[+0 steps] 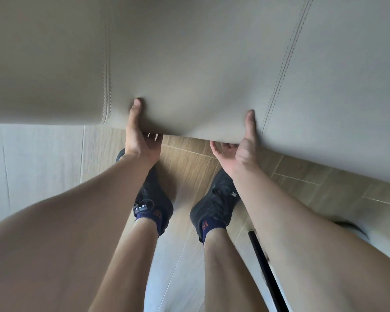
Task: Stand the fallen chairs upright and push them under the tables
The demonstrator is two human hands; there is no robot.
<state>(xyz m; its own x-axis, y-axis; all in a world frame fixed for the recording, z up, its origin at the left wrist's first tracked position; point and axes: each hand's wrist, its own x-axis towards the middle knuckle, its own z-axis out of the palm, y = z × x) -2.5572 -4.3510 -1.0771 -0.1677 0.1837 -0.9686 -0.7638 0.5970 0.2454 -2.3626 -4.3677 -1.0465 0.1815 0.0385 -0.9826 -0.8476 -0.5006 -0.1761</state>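
Note:
A beige upholstered chair [200,64] with stitched seams fills the upper half of the head view, very close to the camera. My left hand [140,138] grips its lower edge, thumb on the near face and fingers tucked under. My right hand [241,147] holds the same edge further right, thumb up on the padding and fingers curled beneath. Which part of the chair this panel is I cannot tell; legs and seat are hidden.
Below the chair edge lies a wood-pattern tile floor [189,158]. My two feet in dark shoes [214,203] stand directly under my hands. A thin black rod [263,271], perhaps a chair leg, slants along the floor at lower right.

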